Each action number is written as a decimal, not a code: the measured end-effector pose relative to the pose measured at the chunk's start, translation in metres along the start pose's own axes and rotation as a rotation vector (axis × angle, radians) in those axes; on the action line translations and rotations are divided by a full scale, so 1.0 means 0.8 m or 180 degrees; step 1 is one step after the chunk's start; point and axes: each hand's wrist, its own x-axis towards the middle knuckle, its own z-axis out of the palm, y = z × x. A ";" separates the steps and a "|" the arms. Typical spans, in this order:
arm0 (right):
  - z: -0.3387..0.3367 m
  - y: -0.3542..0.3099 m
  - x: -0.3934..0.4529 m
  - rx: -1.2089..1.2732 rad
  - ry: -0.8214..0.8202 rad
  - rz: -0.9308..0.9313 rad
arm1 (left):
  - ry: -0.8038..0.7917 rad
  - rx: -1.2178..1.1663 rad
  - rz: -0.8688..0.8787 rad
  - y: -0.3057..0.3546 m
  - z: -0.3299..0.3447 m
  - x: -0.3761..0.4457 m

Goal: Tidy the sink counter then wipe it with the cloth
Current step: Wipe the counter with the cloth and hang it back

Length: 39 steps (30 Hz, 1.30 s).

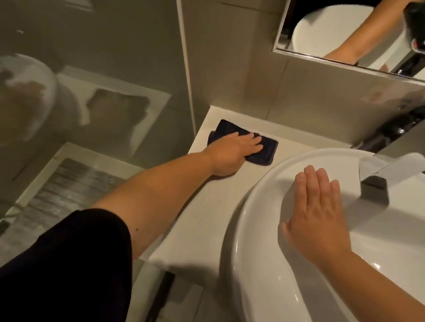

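A dark blue folded cloth [265,149] lies on the pale sink counter [203,210], near its back left corner. My left hand [232,152] presses flat on top of the cloth, fingers spread over it and pointing right. My right hand [316,213] rests flat, palm down, on the left rim of the white round basin [261,277], holding nothing. Small water drops sit on the counter beside the basin.
A chrome tap [386,173] juts over the basin from the right. A mirror [341,31] hangs on the tiled wall above. A glass shower screen [86,76] borders the counter on the left. Dark objects stand at the far right edge behind the tap.
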 end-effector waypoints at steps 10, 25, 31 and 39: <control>-0.019 0.011 -0.002 -0.0139 -0.0462 -0.0169 | 0.0052 -0.0292 -0.0461 0.086 0.026 -0.182; -0.086 0.007 0.005 -0.0139 -0.1505 -0.0155 | 0.0425 -0.1079 -0.1580 0.265 0.082 -0.348; -0.095 0.009 0.007 -0.0063 -0.1590 -0.0202 | 0.1422 -0.5298 -0.3800 0.309 0.084 -0.385; -0.081 0.007 0.006 -0.0101 -0.1453 -0.0195 | 0.2722 -0.6451 -0.4483 0.250 0.022 -0.357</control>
